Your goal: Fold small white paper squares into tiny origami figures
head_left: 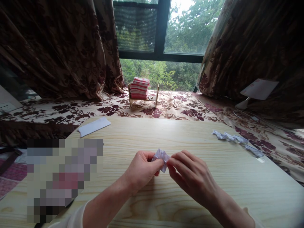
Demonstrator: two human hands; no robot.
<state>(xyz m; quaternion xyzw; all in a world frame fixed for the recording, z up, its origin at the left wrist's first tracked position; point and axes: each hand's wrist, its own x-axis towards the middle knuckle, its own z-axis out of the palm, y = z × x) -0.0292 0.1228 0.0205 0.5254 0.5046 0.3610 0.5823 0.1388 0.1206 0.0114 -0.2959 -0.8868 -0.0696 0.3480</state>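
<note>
A small piece of folded white paper (161,155) with pleats and pointed corners is held just above the middle of the table. My left hand (143,169) pinches it from the left, thumb on top and fingers beneath. From the other side, my right hand (191,172) closes its fingertips on the paper's right edge. The right thumb is mostly hidden behind the fingers. Over at the table's right side lies a row of several similar folded paper pieces (229,136).
The wooden table (123,136) carries a white paper strip stack (94,126) at the back left and a blurred-out object (67,177) at the left. Behind, a small rack (156,95) holds folded pink-and-white cloths (139,88). A white lamp (258,89) stands at the right.
</note>
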